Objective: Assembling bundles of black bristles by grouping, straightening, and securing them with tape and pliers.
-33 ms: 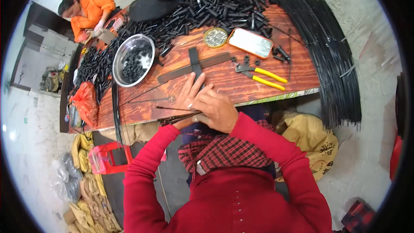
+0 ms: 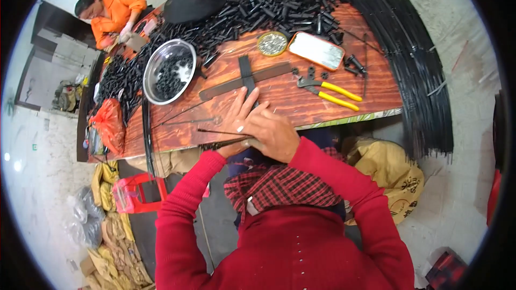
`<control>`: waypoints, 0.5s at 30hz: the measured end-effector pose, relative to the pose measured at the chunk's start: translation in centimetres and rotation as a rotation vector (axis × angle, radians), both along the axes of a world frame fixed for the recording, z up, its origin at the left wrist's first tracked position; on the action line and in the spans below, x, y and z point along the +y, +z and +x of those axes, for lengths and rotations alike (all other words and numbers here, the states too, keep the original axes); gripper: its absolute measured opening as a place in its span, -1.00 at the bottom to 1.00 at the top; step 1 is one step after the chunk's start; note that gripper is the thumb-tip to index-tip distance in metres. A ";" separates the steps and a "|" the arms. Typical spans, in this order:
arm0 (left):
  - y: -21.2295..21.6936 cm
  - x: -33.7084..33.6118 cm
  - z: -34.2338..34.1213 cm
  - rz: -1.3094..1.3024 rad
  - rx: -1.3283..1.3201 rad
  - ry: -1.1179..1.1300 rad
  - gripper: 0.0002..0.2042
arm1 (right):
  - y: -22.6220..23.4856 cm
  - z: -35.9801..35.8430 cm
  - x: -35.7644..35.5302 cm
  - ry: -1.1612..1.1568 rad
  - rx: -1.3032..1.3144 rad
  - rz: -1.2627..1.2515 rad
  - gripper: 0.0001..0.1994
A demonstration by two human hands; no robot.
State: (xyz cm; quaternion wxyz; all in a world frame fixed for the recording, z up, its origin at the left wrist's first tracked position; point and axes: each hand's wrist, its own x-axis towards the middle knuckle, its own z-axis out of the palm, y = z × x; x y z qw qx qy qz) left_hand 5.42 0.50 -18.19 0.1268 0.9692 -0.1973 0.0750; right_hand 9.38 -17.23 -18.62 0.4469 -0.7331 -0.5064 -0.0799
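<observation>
My left hand [image 2: 239,108] lies at the table's near edge with its fingers stretched out flat, fingertips beside a dark strip [image 2: 246,70] that crosses a longer flat dark bar [image 2: 223,88]. My right hand [image 2: 275,135] lies partly over the left one, its fingers bent and closed. A thin black rod [image 2: 215,132] runs across the left hand into the right fingers. More dark rods show below it near the left wrist; their far ends are hidden by the hands. A small white spot shows by the right fingertips, too small to name.
Yellow-handled pliers [image 2: 339,95], a white-topped tin [image 2: 316,51], and a round dish of small metal pieces [image 2: 272,44] lie to the right. A metal bowl [image 2: 146,78] of black parts stands left. Black parts [image 2: 279,8] heap behind; rods [image 2: 419,75] hang over the right edge. A co-worker [image 2: 115,16] sits far left.
The whole view has shifted slightly, moving the table items a little to the right. Both hands keep nearly the same pose; the white spot by the right fingertips now shows brighter.
</observation>
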 end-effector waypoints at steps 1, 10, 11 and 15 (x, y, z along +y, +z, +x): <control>0.0 -0.2 0.2 0.008 0.010 0.003 -0.37 | 0.0 0.0 0.0 -0.020 -0.005 0.034 -0.66; -1.8 0.1 0.2 0.011 -0.148 -0.014 -0.32 | -0.4 0.3 0.0 0.012 0.038 0.003 -0.75; -1.7 0.1 0.1 -0.029 -0.132 -0.008 -0.30 | -0.1 0.3 -0.1 0.029 0.082 -0.039 -0.74; -2.0 0.6 -0.1 -0.086 -0.171 -0.038 -0.04 | 0.4 0.2 -0.3 0.030 0.125 -0.038 -0.74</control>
